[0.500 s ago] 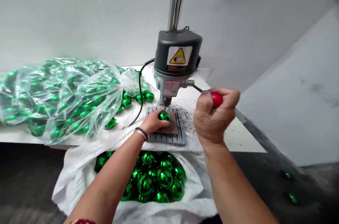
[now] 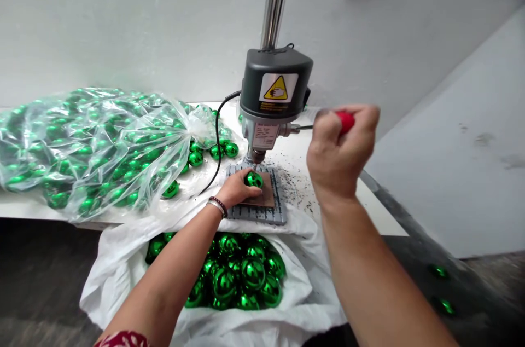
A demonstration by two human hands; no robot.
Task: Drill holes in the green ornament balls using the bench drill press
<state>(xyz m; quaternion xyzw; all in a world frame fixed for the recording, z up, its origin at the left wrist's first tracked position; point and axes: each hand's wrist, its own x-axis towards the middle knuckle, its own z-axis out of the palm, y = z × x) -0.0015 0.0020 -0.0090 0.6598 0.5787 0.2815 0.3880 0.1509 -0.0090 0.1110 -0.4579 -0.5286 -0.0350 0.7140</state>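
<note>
A shiny green ball [image 2: 254,179] rests on a brown board [image 2: 267,194] over the grey ridged base [image 2: 279,214] of a drill press [image 2: 275,84]. My left hand [image 2: 237,188] is closed around the ball's left side, thumb in front. Just above the ball is the thin drill bit [image 2: 255,166]; I cannot tell whether it touches. At the right, my right hand [image 2: 342,150] is wrapped round the red knob [image 2: 345,122] of the press's lever. Below the base, a white cloth sack [image 2: 118,259] lies open with many green balls [image 2: 225,283] in it.
A clear plastic bag [image 2: 94,144] full of green balls lies on the white table [image 2: 379,215] at left, with loose balls [image 2: 196,158] beside it. A black cable [image 2: 217,133] runs down from the press. Dark shavings surround the base. Two green balls [image 2: 445,306] lie on the floor at right.
My right hand has raised the lever with its red knob, moving up and slightly right. My left hand keeps the ball in nearly the same place on the board.
</note>
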